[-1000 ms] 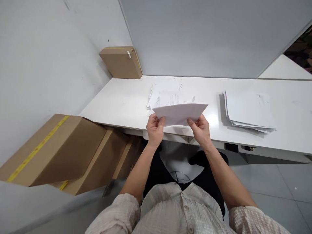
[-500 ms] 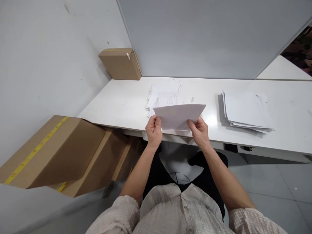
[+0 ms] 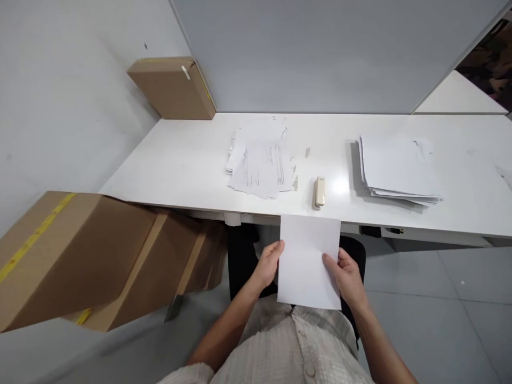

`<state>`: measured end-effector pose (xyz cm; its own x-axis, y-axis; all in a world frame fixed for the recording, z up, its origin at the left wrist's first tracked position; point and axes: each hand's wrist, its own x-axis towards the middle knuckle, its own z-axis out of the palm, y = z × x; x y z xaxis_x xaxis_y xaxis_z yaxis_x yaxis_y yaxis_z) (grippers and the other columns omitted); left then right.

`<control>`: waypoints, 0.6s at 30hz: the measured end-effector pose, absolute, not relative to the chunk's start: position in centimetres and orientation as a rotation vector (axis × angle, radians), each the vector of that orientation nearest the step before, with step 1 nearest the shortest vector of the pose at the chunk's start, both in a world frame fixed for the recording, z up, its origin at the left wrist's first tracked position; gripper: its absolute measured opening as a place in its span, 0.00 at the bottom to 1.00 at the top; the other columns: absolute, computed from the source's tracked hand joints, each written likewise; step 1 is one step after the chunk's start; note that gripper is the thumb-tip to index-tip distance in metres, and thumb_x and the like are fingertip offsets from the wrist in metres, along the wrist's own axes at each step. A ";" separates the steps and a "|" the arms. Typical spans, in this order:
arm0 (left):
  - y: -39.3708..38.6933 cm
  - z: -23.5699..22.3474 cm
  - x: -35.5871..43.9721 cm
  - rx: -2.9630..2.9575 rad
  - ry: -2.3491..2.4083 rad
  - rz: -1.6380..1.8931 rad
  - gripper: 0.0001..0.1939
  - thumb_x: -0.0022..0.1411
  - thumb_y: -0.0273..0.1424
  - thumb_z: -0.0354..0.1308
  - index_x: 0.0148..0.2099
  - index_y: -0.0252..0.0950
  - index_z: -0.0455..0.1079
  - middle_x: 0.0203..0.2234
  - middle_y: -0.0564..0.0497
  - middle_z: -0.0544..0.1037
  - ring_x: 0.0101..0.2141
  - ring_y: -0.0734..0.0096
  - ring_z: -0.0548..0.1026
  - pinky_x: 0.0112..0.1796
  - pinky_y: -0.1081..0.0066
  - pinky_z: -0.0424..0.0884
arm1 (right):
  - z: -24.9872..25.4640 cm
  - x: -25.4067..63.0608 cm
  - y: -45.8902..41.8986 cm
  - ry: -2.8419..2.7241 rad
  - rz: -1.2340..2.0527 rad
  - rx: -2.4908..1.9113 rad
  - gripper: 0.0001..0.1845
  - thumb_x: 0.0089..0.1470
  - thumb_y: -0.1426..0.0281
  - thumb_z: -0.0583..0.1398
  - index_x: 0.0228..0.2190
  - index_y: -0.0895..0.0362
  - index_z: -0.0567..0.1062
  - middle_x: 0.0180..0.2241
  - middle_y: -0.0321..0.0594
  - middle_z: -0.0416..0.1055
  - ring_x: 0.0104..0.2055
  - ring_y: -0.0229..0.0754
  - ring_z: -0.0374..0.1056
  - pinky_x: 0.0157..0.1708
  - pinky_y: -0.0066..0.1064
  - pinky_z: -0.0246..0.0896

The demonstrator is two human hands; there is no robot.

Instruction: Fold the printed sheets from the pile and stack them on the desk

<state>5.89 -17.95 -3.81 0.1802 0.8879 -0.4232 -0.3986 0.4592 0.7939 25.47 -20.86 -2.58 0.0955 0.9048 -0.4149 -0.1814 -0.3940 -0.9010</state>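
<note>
Two hands, the left (image 3: 271, 262) and the right (image 3: 347, 274), are nearly closed on opposite side edges of white paper (image 3: 309, 262), which is held over the lap, just off the front edge of the desk (image 3: 192, 176). On the desk, a stapler (image 3: 319, 192) is seen between printed sheets (image 3: 262, 165) and a thicker stack (image 3: 398, 166), with a box (image 3: 172, 88) stood in the corner.

The desk (image 3: 192, 170) is smooth and glossy white; the stapler (image 3: 320, 192) looks like shiny cream plastic. The held sheet (image 3: 306, 261) is matt paper, the boxes (image 3: 104, 256) dull brown cardboard, the shirt (image 3: 276, 341) crinkled cloth.
</note>
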 end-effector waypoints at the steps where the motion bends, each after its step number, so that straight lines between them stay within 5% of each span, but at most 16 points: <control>1: -18.2 -4.3 6.8 0.560 1.011 0.956 0.22 0.52 0.48 0.59 0.34 0.31 0.74 0.23 0.49 0.75 0.24 0.72 0.69 0.29 0.71 0.63 | -2.8 26.1 -21.4 -0.700 1.477 -1.457 0.19 0.45 0.59 0.65 0.39 0.53 0.72 0.37 0.39 0.76 0.35 0.45 0.71 0.35 0.35 0.67; 11: -16.0 -2.9 12.5 0.582 1.028 0.923 0.25 0.46 0.52 0.61 0.25 0.31 0.69 0.17 0.53 0.67 0.20 0.76 0.64 0.25 0.73 0.59 | -1.3 30.2 -21.0 -0.594 1.324 -1.517 0.16 0.44 0.62 0.66 0.37 0.52 0.72 0.39 0.36 0.75 0.33 0.40 0.71 0.32 0.29 0.67; 18: -15.1 -2.7 13.5 0.615 1.053 0.958 0.24 0.48 0.51 0.60 0.25 0.32 0.67 0.17 0.54 0.66 0.21 0.76 0.63 0.24 0.73 0.58 | -1.1 31.7 -19.7 -0.700 1.244 -1.651 0.24 0.45 0.56 0.64 0.42 0.52 0.69 0.36 0.40 0.75 0.32 0.43 0.71 0.32 0.33 0.67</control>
<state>13.52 -15.12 -2.70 0.1744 0.8814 -0.4390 -0.3536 0.4721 0.8075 31.74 -19.73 -1.12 0.3265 0.8487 -0.4161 -0.0844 -0.4123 -0.9071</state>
